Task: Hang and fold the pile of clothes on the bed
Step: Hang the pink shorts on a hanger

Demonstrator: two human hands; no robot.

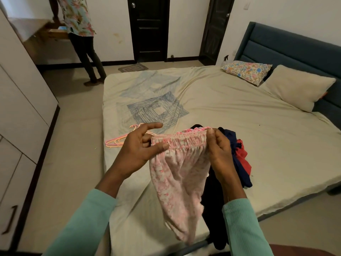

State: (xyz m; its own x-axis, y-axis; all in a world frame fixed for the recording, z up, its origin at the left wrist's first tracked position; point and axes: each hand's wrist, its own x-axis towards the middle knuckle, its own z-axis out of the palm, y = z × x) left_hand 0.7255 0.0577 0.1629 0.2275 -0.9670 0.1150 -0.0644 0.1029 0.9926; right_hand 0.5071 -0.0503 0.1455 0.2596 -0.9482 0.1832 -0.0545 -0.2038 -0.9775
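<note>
1. The bed (pixel 239 126) fills the centre and right of the frame. I see a cream sheet, lightly creased, with a blue square print. The stretch toward the pillows (pixel 295 87) at upper right lies flat and bare.
2. The pink garment (pixel 177 178) hangs in the air at lower centre, over the bed's near edge. It is thin, soft floral cloth, and a gathered elastic band is stretched level along its top.
3. The pile of clothes (pixel 238 159) sits on the bed just behind and right of the garment, a crumple of navy, red and black. A black piece drapes over the edge.
4. The left hand (pixel 140 146) has its thumb across the band's left end and its index finger straight out. I read its grip as closed on the garment.
5. The right hand (pixel 219 150) pinches the band's right end with curled fingertips, so its grip is closed too.
6. The hangers (pixel 118 140), thin pink and peach plastic, lie on the sheet at centre left, near the bed's left edge.
</note>
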